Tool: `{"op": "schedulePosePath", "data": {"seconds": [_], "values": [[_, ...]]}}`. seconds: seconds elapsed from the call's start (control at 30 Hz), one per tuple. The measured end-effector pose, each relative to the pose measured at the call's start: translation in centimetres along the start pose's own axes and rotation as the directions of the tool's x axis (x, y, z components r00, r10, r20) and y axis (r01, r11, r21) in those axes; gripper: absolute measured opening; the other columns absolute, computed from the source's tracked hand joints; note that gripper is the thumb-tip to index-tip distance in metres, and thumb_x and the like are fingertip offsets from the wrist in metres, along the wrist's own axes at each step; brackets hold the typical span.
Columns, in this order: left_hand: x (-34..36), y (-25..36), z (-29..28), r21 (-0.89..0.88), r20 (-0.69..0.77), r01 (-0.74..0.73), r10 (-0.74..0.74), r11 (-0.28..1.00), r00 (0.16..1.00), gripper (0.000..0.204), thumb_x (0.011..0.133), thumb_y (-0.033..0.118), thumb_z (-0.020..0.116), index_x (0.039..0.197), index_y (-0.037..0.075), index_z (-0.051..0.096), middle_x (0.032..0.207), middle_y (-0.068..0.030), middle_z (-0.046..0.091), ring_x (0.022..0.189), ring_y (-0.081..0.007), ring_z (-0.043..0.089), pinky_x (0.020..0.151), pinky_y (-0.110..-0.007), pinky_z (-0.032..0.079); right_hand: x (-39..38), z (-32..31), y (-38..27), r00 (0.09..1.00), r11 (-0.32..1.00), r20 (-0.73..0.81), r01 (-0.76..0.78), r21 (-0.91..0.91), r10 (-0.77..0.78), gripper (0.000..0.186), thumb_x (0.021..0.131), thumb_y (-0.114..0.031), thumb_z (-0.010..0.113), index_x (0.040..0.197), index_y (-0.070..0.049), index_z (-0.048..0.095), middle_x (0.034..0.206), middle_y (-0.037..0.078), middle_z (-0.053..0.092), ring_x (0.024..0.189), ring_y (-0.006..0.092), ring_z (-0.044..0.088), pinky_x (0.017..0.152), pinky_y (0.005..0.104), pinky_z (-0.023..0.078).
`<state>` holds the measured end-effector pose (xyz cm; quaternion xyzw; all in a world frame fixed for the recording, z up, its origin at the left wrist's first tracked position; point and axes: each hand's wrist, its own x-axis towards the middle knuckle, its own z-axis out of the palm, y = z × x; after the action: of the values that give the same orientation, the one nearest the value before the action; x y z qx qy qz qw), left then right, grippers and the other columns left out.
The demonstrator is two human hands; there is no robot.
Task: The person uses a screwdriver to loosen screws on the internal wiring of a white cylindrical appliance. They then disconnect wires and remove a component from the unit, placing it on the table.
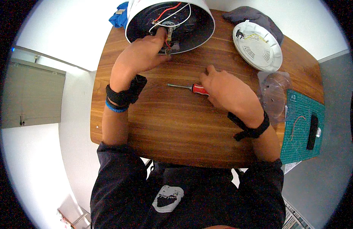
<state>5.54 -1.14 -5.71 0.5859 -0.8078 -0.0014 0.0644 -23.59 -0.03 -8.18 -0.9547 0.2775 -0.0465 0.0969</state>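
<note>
A white cylindrical housing [197,40] lies tilted open toward me at the top, with a dark interior, red and white wires and a small metal fitting. My left hand [142,53] grips it at the lower rim, fingers reaching inside among the wires and thumb at the edge; some fingertips are hidden. My right hand [231,91] is closed over the red handle of a screwdriver [197,88] lying on the wooden table [165,126], its shaft pointing left.
At the upper right, a white round cover [256,53] with yellow wires rests against grey cloth [245,15]. A clear plastic piece [271,95] and green cutting mat [298,145], holding a black strip [312,133] and thin red wire, are at right. Blue cloth [119,17] lies behind the housing.
</note>
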Motion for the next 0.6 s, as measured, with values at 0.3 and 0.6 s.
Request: {"op": "schedulePosePath", "data": {"seconds": [0.3,0.6], "values": [[0.0,1.1,-0.7,0.048,-0.017,-0.001,0.001,0.999,1.0,0.052,0.09,0.028,0.08,0.122,0.002,0.049,0.1,-0.0283,0.074,0.099,-0.0471,0.072,0.083,-0.055,0.059,0.0,-0.1,-0.1,1.0,1.0,0.003,-0.008,0.013,0.008,0.02,0.1,-0.015,0.058,0.096,0.002,0.068,0.1,0.027,0.068,0.088,0.0426,0.073,0.078,0.0508,0.06],[-0.9,2.9,-2.4,0.023,-0.019,-0.035,0.035,0.999,0.999,0.052,0.088,0.029,0.082,0.125,0.004,0.055,0.1,-0.0251,0.074,0.099,-0.0463,0.072,0.083,-0.055,0.058,-0.2,-0.2,-0.1,1.0,1.0,0.009,0.0,0.0,0.0,0.02,0.099,-0.014,0.059,0.096,0.003,0.068,0.099,0.029,0.069,0.087,0.0429,0.073,0.078,0.0511,0.06]]}}
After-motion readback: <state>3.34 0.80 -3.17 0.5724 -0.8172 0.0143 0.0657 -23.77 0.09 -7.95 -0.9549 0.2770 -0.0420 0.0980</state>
